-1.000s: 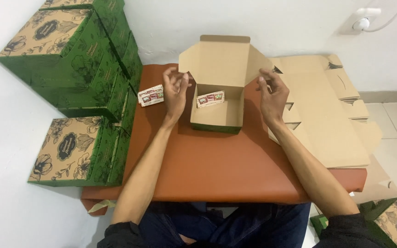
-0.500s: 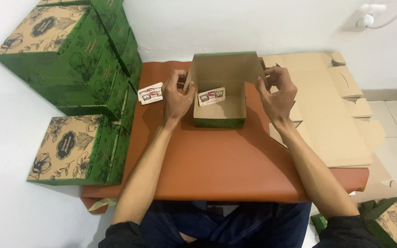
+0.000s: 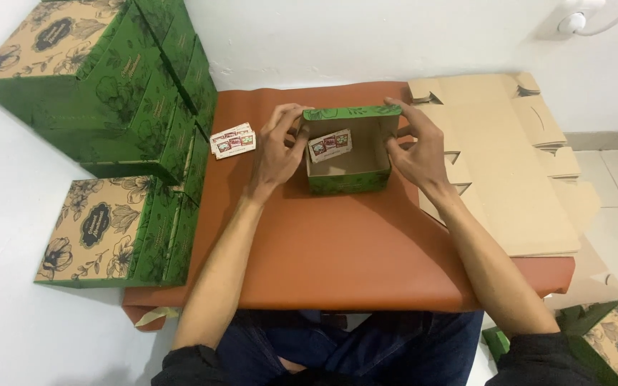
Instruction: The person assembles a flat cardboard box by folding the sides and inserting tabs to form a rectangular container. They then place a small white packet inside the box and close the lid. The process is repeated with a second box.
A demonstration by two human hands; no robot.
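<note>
A small green cardboard box point(image 3: 346, 182) with a brown inside stands on the orange-brown table point(image 3: 337, 250). Its lid flap point(image 3: 352, 113) is folded partway down over the back. A small printed card point(image 3: 330, 145) lies inside it. My left hand point(image 3: 279, 146) grips the box's left wall and the lid's left corner. My right hand point(image 3: 415, 146) holds the right wall and the lid's right corner. A short stack of similar cards point(image 3: 233, 140) lies on the table left of my left hand.
Closed green boxes with floral brown tops are stacked at the left point(image 3: 101, 78) and lower left point(image 3: 112, 232). Flat unfolded cardboard blanks point(image 3: 509, 164) lie at the right over the table edge. Another green box point(image 3: 613, 339) sits on the floor at lower right.
The box's lid stood upright and open a second ago; both hands have folded it forward and down, so its green outside now shows over the back of the box.
</note>
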